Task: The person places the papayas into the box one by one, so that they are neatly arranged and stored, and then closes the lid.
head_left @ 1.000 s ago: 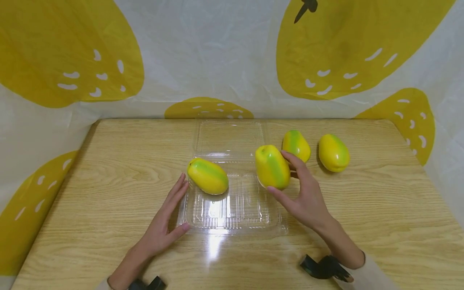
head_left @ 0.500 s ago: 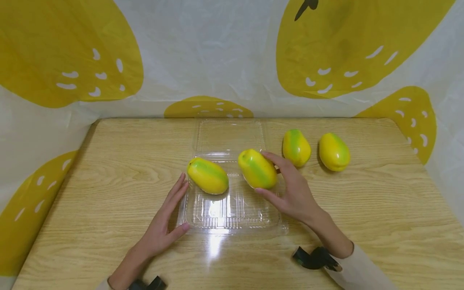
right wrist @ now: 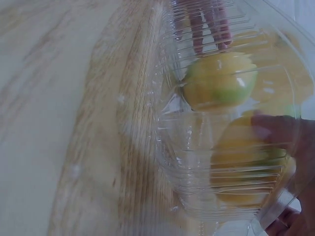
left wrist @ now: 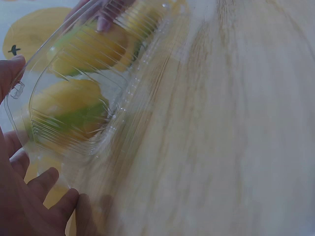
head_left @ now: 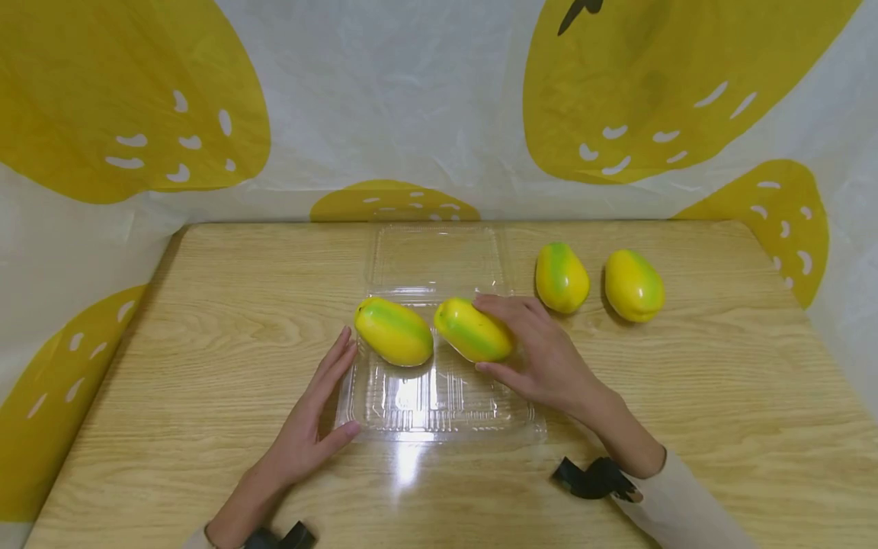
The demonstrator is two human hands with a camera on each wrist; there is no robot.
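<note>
A clear plastic clamshell container lies unfolded on the table, its lid tipped back to the far side. One yellow papaya with a green stripe rests in its left half. My right hand grips a second papaya inside the right half, thumb on the near side and fingers over the far side. Along the container's left edge lies my left hand, fingers extended and thumb near the front corner. The left wrist view shows its fingers spread by the clear wall.
Two more papayas stand at the back right, one close to the container and another farther right. The wooden table ends at a fabric backdrop with yellow fruit prints.
My right hand has carried its papaya leftward and lower, into the container beside the first one, turning it more sideways. My left hand has stayed at the left edge.
</note>
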